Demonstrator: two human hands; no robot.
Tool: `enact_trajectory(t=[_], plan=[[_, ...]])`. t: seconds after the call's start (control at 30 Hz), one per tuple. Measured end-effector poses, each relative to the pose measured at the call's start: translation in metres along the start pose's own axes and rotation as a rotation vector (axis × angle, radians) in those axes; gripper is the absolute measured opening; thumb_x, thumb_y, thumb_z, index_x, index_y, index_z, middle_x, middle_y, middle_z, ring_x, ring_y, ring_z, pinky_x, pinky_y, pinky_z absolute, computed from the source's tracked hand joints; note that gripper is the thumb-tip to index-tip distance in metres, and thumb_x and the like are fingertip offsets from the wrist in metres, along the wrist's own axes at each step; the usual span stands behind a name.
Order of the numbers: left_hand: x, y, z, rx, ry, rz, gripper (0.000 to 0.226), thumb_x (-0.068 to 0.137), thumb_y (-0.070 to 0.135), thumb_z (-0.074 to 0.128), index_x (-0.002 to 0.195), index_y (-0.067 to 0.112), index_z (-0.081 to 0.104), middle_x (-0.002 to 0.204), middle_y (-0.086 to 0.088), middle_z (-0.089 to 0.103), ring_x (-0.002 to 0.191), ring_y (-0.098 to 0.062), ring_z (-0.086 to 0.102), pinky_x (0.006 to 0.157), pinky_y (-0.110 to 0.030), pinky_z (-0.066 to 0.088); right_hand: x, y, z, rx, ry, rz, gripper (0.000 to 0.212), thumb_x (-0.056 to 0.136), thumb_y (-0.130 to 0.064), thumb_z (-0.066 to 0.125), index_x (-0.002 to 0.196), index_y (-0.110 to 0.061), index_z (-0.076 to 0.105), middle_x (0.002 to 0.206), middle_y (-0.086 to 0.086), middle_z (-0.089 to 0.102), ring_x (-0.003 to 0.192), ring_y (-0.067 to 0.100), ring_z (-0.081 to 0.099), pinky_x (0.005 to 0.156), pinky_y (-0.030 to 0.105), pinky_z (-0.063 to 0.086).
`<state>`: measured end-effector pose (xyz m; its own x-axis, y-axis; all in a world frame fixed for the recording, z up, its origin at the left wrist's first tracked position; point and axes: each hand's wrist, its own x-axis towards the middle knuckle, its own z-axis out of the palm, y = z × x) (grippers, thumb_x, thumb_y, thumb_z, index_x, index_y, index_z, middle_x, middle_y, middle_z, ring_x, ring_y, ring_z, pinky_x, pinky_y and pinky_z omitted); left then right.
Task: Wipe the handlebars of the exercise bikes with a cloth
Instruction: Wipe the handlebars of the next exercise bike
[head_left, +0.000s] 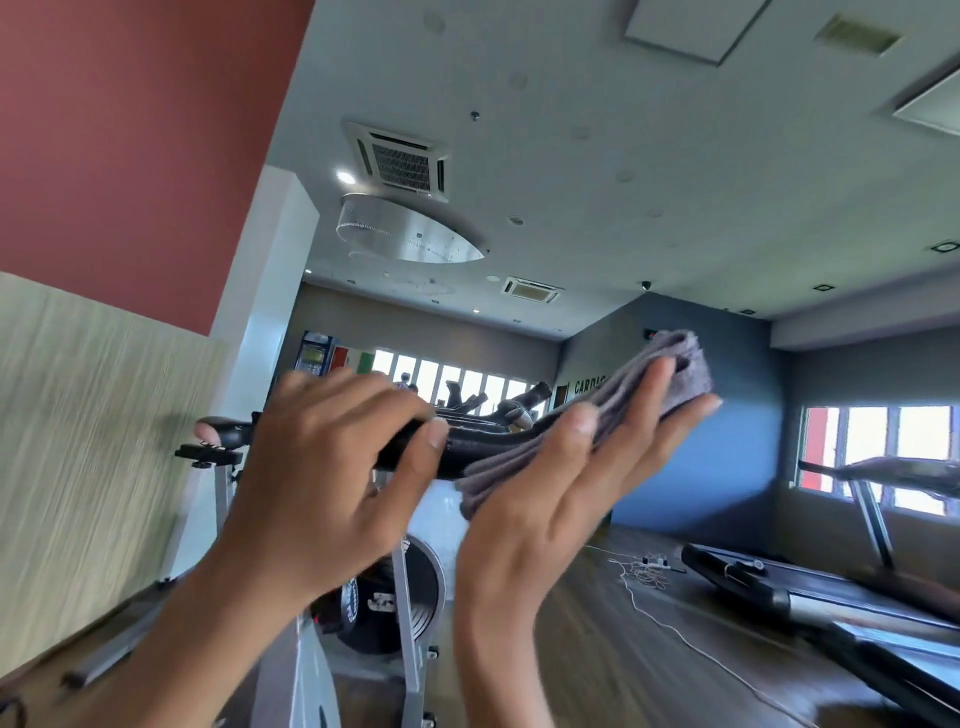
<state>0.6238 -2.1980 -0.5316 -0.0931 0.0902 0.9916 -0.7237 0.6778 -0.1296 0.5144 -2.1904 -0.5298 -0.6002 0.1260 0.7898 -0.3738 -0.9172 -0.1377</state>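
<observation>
A black handlebar (467, 457) of a grey-framed exercise bike (410, 613) runs across the middle of the view. My left hand (322, 467) grips the bar from above, fingers curled over it. A folded grey cloth (639, 395) lies against the right part of the bar. My right hand (561, 499) presses the cloth to the bar with straight fingers spread flat behind it. More black handlebars (524, 402) of other bikes show behind, in a row.
A treadmill (810, 587) stands at the right, with a white cable (670, 623) trailing over the wooden floor. Another bike's saddle (223, 431) is at the left beside a pale wall. Windows line the far wall.
</observation>
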Motion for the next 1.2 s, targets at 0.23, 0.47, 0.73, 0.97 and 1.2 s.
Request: enact_trajectory(t=[0.23,0.47,0.73,0.97,1.2], plan=[[-0.017,-0.024,-0.005,-0.222,-0.049,-0.108,0.034,0.098,0.035,0.035,0.08,0.018,0.058,0.073,0.017,0.048,0.073,-0.007,0.05,0.082,-0.024,0.035,0.02,0.012,-0.005,-0.084,0.032,-0.014,0.049,0.104,-0.026,0.03,0.152,-0.018,0.025,0.164,0.002,-0.001,0.147,-0.005,0.001,0.113,0.008,0.007],[-0.018,-0.024,-0.003,-0.22,-0.025,-0.132,0.033,0.098,0.035,0.034,0.083,0.02,0.059,0.075,0.018,0.049,0.077,-0.005,0.05,0.084,-0.021,0.031,0.008,0.021,-0.027,-0.538,-0.317,-0.48,0.052,0.105,-0.04,0.02,0.145,-0.011,0.036,0.16,0.012,0.016,0.149,0.04,0.003,0.122,0.049,0.006],[-0.017,-0.023,-0.004,-0.218,-0.046,-0.143,0.035,0.098,0.036,0.033,0.082,0.017,0.059,0.076,0.012,0.052,0.077,-0.012,0.051,0.084,-0.027,0.032,0.02,-0.006,-0.034,-0.878,-0.576,-0.83,0.073,0.1,-0.055,0.014,0.107,-0.008,0.07,0.114,0.01,0.066,0.121,0.037,0.053,0.113,0.054,0.029],[-0.019,-0.029,-0.007,-0.24,-0.079,-0.104,0.037,0.1,0.036,0.03,0.09,0.019,0.061,0.081,0.017,0.052,0.082,-0.005,0.051,0.085,-0.027,0.033,0.06,-0.006,-0.053,-0.909,-0.599,-1.0,0.062,0.104,-0.045,0.017,0.094,-0.013,0.069,0.094,0.004,0.066,0.1,0.032,0.06,0.109,0.045,0.034],[-0.023,-0.046,-0.015,-0.5,-0.152,-0.157,0.03,0.1,0.038,0.033,0.11,0.028,0.06,0.102,0.015,0.061,0.102,-0.012,0.059,0.089,-0.029,0.041,0.019,-0.012,-0.011,-0.858,-0.599,-0.975,0.057,0.105,-0.046,0.022,0.077,-0.016,0.061,0.072,0.002,0.056,0.064,0.027,0.048,0.064,0.037,0.038]])
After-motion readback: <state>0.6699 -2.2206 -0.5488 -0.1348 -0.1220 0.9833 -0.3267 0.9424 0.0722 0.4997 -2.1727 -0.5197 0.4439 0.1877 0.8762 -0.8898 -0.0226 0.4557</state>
